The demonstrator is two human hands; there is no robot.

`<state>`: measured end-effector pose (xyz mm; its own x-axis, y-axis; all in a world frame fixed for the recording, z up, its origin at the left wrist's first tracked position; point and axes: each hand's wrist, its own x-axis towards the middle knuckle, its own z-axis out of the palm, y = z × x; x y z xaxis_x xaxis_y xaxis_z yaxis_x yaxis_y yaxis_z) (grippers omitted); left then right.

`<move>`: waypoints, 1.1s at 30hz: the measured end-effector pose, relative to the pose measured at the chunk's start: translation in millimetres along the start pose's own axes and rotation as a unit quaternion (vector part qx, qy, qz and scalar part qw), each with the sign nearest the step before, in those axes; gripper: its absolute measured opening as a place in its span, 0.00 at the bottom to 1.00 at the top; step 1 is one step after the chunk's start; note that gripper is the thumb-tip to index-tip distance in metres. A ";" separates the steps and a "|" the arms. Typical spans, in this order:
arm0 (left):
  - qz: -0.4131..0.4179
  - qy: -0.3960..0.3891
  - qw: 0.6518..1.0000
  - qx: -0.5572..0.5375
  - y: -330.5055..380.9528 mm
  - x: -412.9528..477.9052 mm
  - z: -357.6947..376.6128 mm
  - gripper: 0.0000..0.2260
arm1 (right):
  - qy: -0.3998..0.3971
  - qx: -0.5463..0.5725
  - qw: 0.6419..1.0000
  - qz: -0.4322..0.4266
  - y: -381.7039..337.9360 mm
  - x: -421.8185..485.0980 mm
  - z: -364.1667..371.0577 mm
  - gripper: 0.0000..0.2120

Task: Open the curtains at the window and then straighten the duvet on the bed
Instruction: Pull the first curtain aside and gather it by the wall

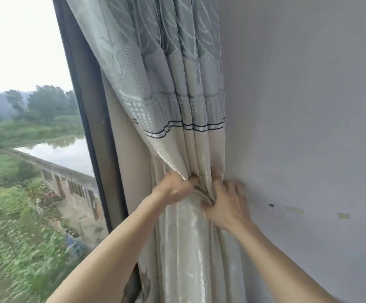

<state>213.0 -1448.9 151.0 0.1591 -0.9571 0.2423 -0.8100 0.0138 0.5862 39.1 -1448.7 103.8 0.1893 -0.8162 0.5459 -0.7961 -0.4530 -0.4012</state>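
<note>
Fingers of the left hand (173, 190) were curled round the bunched curtain (177, 110). The right hand (227, 203) pinched its folds, fingertips blurred. The curtain hung gathered against the wall (308, 95). The step probably wanted the bundle squeezed evenly toward that wall.

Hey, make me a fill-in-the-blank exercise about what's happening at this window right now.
1. The left hand and right hand gather the ____.
2. The bunched fabric lies against the ____ on the window's right.
3. Through the window, past the green field, lies still ____.
Missing words: curtain; wall; water.
</note>
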 end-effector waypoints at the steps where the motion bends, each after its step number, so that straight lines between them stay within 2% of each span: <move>1: 0.024 0.038 0.997 -0.062 1.3 -7.2 -6.0 0.35 | 0.013 0.025 0.999 0.015 -8.6 -3.9 -7.1 0.43; 5: 0.186 0.181 0.938 -0.228 42.9 -72.5 -71.2 0.16 | 0.057 0.140 0.988 0.012 -52.5 -13.2 -47.4 0.41; 7: 0.227 0.231 0.925 -0.196 61.5 -104.0 -107.7 0.15 | 0.082 0.182 0.980 -0.017 -73.5 -19.2 -71.3 0.41; 9: 0.216 0.260 0.934 -0.114 69.9 -125.0 -133.8 0.20 | 0.101 0.213 0.970 -0.063 -95.9 -29.0 -96.6 0.44; 12: 0.160 0.248 0.954 -0.050 76.1 -147.4 -150.4 0.20 | 0.098 0.220 0.962 -0.130 -124.6 -45.5 -128.5 0.50; 14: 0.142 0.237 0.960 -0.036 78.9 -158.1 -151.7 0.24 | 0.100 0.216 0.958 -0.160 -135.8 -54.7 -145.8 0.50; 16: 0.140 0.237 0.961 -0.015 77.5 -166.5 -147.6 0.29 | 0.109 0.278 0.942 -0.153 -142.2 -63.1 -161.8 0.46; 19: 0.145 0.219 0.965 0.027 78.9 -182.4 -131.7 0.24 | 0.122 0.356 0.919 -0.118 -151.5 -71.3 -188.3 0.44; 21: 0.142 0.216 0.964 0.057 80.5 -198.8 -115.5 0.28 | 0.125 0.350 0.922 -0.104 -163.5 -74.2 -207.2 0.47; 23: 0.160 0.207 0.962 0.076 83.7 -214.7 -97.8 0.36 | 0.117 0.311 0.938 -0.102 -180.4 -77.0 -223.7 0.55; 25: 0.149 0.156 0.973 0.078 88.3 -227.4 -84.2 0.41 | 0.114 0.273 0.950 -0.103 -200.7 -79.4 -236.5 0.60; 27: 0.143 0.096 0.982 0.073 93.5 -237.6 -83.2 0.48 | 0.152 0.262 0.948 -0.098 -216.9 -77.2 -243.9 0.56; 30: 0.158 0.031 0.986 0.049 97.3 -246.3 -109.3 0.54 | 0.243 0.234 0.939 -0.063 -222.5 -63.3 -252.2 0.39; 31: 0.167 0.032 0.984 0.052 96.4 -248.6 -119.9 0.52 | 0.246 0.235 0.939 -0.053 -219.4 -59.7 -254.8 0.35; 33: 0.199 0.063 0.976 0.060 92.4 -247.6 -143.7 0.41 | 0.232 0.240 0.941 -0.050 -209.7 -54.7 -258.5 0.31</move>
<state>179.9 -1169.1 256.2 -0.1201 -0.8394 0.5300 -0.8812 0.3361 0.3325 47.1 -1216.3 348.3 -0.1103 -0.5670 0.8163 -0.4159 -0.7196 -0.5561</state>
